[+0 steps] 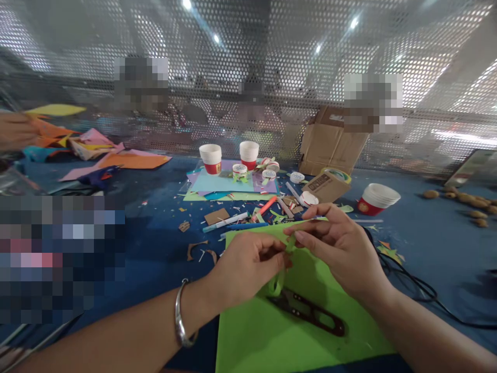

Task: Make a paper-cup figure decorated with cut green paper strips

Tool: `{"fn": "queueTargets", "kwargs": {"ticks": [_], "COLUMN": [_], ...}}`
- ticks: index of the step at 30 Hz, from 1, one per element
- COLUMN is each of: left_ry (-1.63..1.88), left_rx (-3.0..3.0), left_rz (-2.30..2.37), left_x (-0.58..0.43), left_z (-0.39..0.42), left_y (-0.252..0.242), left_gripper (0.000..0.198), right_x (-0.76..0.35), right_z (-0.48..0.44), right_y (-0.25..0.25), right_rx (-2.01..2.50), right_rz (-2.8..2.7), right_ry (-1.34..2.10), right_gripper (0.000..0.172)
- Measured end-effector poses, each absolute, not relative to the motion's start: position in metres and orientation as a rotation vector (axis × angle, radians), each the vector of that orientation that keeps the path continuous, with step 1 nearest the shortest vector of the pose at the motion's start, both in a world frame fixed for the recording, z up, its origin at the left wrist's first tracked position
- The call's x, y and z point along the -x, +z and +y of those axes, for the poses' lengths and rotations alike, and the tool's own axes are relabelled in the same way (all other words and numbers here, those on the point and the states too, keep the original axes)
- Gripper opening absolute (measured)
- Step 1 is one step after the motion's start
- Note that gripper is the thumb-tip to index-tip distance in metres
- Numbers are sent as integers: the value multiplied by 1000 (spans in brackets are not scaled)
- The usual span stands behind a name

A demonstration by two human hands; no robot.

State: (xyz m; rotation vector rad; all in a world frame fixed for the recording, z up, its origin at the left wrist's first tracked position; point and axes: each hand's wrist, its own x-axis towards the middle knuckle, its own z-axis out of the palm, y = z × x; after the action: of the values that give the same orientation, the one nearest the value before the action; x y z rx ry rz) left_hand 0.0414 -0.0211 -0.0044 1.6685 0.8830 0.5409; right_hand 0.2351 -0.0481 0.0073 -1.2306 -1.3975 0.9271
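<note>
A light green strip point(291, 243) lies between the two hands, in front of the wearer and above a bright green sheet point(248, 336). The left hand point(252, 267), wearing a silver bangle point(180, 316), pinches the strip between thumb and bent fingers; the strip stands at its fingertips, on the side facing the other hand. The right hand point(344, 251) grips the strip's upper part narrowly, thumb against forefinger, with its remaining fingers loosely curved. Below the left fingertips the strip hangs in a curled loop, near the pointed end of a pair of dark snips point(310, 311); whether loop and snips touch cannot be told. The snips rest aslant on the sheet, beneath the hands and with their handle end toward the right forearm. Beyond the sheet's far edge, a blue pen point(247, 226) and an orange marker point(267, 207) lie among paper scraps. Farther back, two stacks of paper cups, the left point(210, 159) and the right point(249, 155), stand near coloured papers point(225, 182); a third stack point(377, 199) leans on the blue table point(155, 305) at right, and a black cable point(423, 292) runs beside the right forearm
</note>
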Motion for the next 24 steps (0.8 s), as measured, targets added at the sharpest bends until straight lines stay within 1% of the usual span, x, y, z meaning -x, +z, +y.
{"fn": "queueTargets", "kwargs": {"ticks": [7, 11, 17, 24], "left_ry": [360, 296, 175, 215], "left_rx": [-1667, -1556, -1495, -1560], "left_rz": [899, 864, 770, 748], "left_x": [-35, -32, -29, -25], "left_z": [-25, -26, -29, -23], "left_y": [-7, -8, -5, -5], "left_gripper": [25, 21, 23, 26], "right_x": [-244, -249, -252, -251], "right_z": [-43, -39, -39, -40], "right_y": [6, 7, 8, 8], "right_rx": [1214, 1176, 1189, 1151], "right_rz": [-1338, -1289, -1282, -1263], "right_ry": [891, 925, 945, 917], "right_gripper": [36, 35, 35, 32]}}
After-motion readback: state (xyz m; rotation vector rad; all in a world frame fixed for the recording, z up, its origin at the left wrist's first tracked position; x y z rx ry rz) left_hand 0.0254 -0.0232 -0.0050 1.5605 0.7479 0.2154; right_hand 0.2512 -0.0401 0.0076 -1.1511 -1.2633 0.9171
